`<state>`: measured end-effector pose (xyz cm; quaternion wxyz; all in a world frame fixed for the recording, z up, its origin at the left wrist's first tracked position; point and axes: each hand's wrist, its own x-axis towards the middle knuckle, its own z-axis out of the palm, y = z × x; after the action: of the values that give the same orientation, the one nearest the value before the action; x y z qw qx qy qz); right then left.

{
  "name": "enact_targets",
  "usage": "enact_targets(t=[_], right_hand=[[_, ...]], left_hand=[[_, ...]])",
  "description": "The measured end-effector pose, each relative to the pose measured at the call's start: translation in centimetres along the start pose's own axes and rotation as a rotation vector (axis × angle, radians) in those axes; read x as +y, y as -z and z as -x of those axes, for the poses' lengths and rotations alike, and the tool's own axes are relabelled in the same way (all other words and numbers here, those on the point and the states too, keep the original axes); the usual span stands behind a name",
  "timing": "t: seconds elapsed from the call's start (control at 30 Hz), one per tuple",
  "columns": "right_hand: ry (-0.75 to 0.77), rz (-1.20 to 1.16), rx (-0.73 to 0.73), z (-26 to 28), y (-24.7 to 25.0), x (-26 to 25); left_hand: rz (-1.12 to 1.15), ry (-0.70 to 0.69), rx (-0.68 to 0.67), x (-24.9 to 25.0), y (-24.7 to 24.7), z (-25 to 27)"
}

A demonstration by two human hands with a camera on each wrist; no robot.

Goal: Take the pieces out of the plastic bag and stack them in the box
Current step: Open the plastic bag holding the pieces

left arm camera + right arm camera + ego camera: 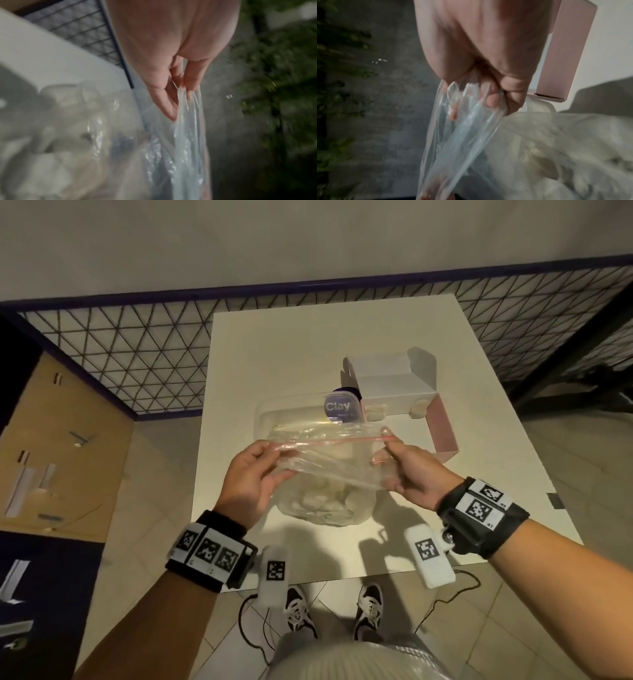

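Note:
A clear plastic bag [325, 470] with a red zip strip hangs over the white table [308, 344], several pale pieces [322, 501] bunched in its bottom. My left hand [253, 474] pinches the bag's left top edge, and my right hand [407, 470] pinches the right end. The left wrist view shows my left hand [178, 86] pinching the bag [187, 135]. In the right wrist view my right hand [489, 97] grips the bag [458, 135]. An open white and pink box [390, 385] lies behind the bag. Two pale pieces [376, 411] lie at the box's open front.
A clear tub with a purple "Clay" lid [339, 407] stands just behind the bag, left of the box. A wire-mesh fence [137, 354] runs behind the table. Cardboard boxes [61, 446] stand on the floor at the left. Cables [253, 628] trail by my feet.

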<state>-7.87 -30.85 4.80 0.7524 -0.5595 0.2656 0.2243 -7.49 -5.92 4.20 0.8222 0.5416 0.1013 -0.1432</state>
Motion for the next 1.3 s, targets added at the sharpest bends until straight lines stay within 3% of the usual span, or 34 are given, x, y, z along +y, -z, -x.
enact_targets(t=[0.1,0.2,0.33,0.5,0.6,0.8,0.9,0.97,1.03,1.1,1.2,1.3], right_hand=[[-0.028,-0.297,-0.13,0.4,-0.5,-0.2],[-0.044,-0.501,-0.201,0.2,-0.5,-0.4],[-0.05,-0.526,-0.216,0.1,-0.3,-0.2],[-0.111,-0.417,-0.284,0.1,-0.1,1.7],[-0.201,-0.322,-0.35,0.6,0.1,2.1],[-0.263,-0.24,-0.501,1.3,2.7,2.9],[-0.191,0.168,-0.341,1.5,2.6,3.1],[-0.09,0.382,-0.174,1.0,2.8,4.1],[-0.055,0.516,-0.096,0.0,2.9,5.1],[-0.083,0.477,-0.062,-0.3,3.0,5.5],[-0.183,0.169,-0.035,-0.4,2.9,5.0],[-0.257,-0.198,-0.092,-0.5,2.9,5.3]], left_hand=[[0.371,0.097,-0.029,0.6,0.6,-0.5],[0.467,0.202,-0.088,0.6,1.0,-0.5],[0.334,0.313,-0.114,0.2,0.7,0.0],[-0.297,0.299,-0.19,-1.9,2.0,-0.5],[-0.415,0.312,-0.099,-2.7,1.3,-0.5],[0.159,0.451,-0.027,-3.2,0.9,-0.1],[0.411,0.537,-0.022,-4.1,0.4,0.4],[0.437,0.574,-0.04,-4.7,-0.6,0.8],[0.365,0.562,-0.084,-4.9,-0.9,0.9],[0.14,0.527,-0.198,-5.2,-0.7,0.9],[-0.304,0.436,-0.195,-6.2,0.4,0.8],[-0.502,0.346,-0.153,-6.7,1.0,0.5]])
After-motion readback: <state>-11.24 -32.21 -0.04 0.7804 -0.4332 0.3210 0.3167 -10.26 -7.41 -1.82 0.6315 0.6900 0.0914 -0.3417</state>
